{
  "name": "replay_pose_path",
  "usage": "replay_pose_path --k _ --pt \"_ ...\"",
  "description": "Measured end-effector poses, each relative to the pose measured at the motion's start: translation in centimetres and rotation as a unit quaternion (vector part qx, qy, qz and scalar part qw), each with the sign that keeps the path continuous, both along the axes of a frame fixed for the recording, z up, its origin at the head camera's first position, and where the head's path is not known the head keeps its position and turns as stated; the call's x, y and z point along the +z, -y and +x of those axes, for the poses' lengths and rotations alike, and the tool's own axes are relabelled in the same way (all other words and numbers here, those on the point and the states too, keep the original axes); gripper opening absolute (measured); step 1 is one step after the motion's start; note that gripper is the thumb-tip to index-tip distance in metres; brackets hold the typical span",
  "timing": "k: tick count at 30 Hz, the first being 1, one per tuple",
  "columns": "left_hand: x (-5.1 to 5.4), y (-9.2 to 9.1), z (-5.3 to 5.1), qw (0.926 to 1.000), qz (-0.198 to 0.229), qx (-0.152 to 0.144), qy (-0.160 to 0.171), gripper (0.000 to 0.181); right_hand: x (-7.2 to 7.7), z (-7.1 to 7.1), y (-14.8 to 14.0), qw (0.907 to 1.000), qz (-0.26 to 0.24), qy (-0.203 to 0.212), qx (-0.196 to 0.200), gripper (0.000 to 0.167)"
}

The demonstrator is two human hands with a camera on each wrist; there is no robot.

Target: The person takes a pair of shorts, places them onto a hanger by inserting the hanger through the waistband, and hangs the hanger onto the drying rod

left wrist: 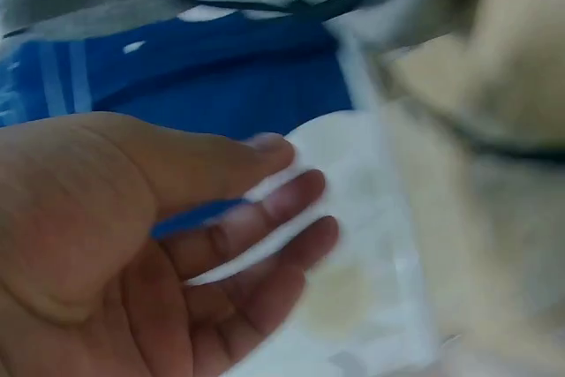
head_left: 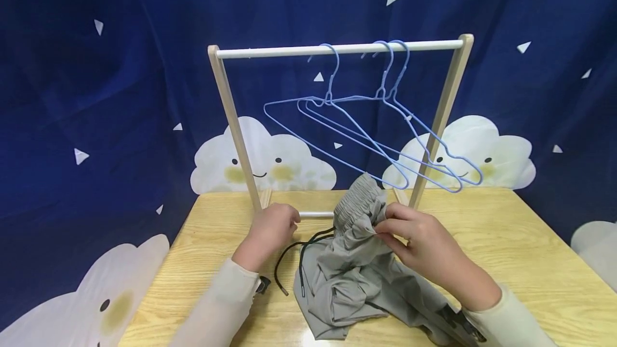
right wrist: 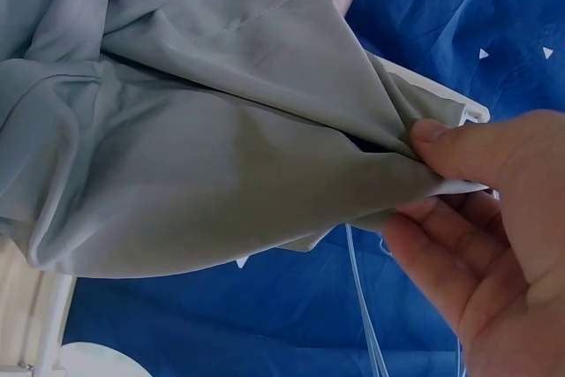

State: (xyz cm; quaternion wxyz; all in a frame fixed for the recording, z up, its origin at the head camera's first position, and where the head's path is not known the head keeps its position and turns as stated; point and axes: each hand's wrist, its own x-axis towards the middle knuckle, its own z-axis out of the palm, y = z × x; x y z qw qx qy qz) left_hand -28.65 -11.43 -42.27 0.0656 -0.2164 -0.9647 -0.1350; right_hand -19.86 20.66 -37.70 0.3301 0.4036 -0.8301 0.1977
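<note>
A pair of grey drawstring pants (head_left: 347,277) lies bunched on the table, its gathered elastic waistband (head_left: 358,203) raised toward the rack. My right hand (head_left: 429,242) pinches the fabric just below the waistband; in the right wrist view, thumb and fingers close on a fold of the grey cloth (right wrist: 265,147). To the left of the pants, my left hand (head_left: 272,232) hovers with nothing in it. Its fingers bend loosely in the left wrist view, apart from the thumb (left wrist: 265,149). Black drawstrings (head_left: 302,283) hang from the waistband between the hands.
Behind the pants stands a small rack with a white bar (head_left: 279,51) and wooden posts (head_left: 445,95). Several light-blue hangers (head_left: 330,76) hang from it, their lower ends close above the waistband. A dark blue curtain (head_left: 120,95) with clouds backs the wooden table (head_left: 520,261).
</note>
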Motion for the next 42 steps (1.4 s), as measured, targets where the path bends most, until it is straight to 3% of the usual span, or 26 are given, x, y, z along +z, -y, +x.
replay_pose_path --k 4,8,13,18,23,27,31,33,37,42 --pt "-2.8 -0.9 -0.8 0.9984 0.028 -0.040 0.029 0.015 -0.1 0.2 0.1 1.0000 0.007 0.001 0.000 0.029" --pt "-4.0 -1.6 -0.8 0.9960 0.030 -0.047 0.069 0.015 -0.1 0.2 0.1 0.9999 0.011 -0.003 0.001 0.029" --pt "-4.6 -2.4 -0.4 0.9952 0.016 -0.050 0.083 0.020 0.0 0.2 0.2 0.9998 0.018 -0.005 0.001 0.033" --pt "-5.1 -3.0 0.0 0.9936 -0.003 -0.081 0.078 0.028 0.0 0.2 0.3 0.9995 0.032 0.001 -0.009 0.034" --pt "-5.1 -3.3 0.2 0.9943 -0.032 -0.076 0.068 0.032 -0.1 0.1 0.3 0.9991 0.037 0.008 -0.017 0.033" --pt "-3.8 -2.6 0.4 0.9977 -0.032 -0.036 0.047 0.019 -0.2 0.1 0.1 0.9992 0.037 0.003 -0.016 0.031" --pt "-1.0 -1.1 0.5 0.9994 0.003 0.028 0.021 0.036 -0.3 -0.1 -0.2 0.9991 0.034 -0.004 -0.025 0.031" --pt "0.7 -0.3 0.7 0.9978 0.025 0.059 0.014 0.037 -0.3 -0.2 -0.3 0.9990 0.033 -0.008 -0.029 0.031" --pt "3.5 1.6 1.4 0.9920 0.061 0.110 0.007 0.020 -0.3 -0.4 -0.5 0.9990 0.032 -0.012 -0.030 0.030" --pt "5.9 3.6 2.1 0.9839 0.109 0.139 -0.026 0.010 -0.5 -0.6 -1.0 0.9985 0.036 -0.009 -0.039 0.030"
